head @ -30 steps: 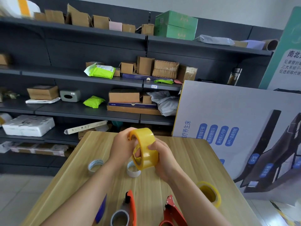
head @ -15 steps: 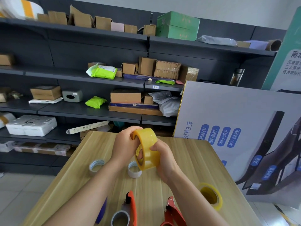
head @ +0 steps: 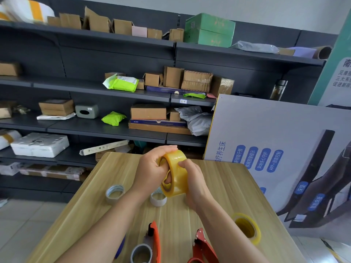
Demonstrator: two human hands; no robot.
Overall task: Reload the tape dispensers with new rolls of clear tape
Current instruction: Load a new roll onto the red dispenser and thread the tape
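Note:
Both hands hold a yellowish clear tape roll (head: 175,172) upright above the wooden table (head: 224,186). My left hand (head: 152,170) grips its left side with fingers over the top edge and inside the core. My right hand (head: 193,183) clasps the right side, thumb on the outer face. Two orange tape dispensers lie at the near edge: one (head: 152,242) with a grey empty core (head: 141,254) in it, the other (head: 204,247) to its right. A second yellowish roll (head: 247,227) lies flat at the right.
Two used white cores rest on the table, one (head: 115,193) at the left and one (head: 158,198) under my hands. A printed board (head: 266,145) leans beside the table's right edge. Dark shelves (head: 95,130) with boxes and parcels stand behind.
My hands have turned the roll slightly; the left fingers now reach further over its top edge. The view has shifted a little.

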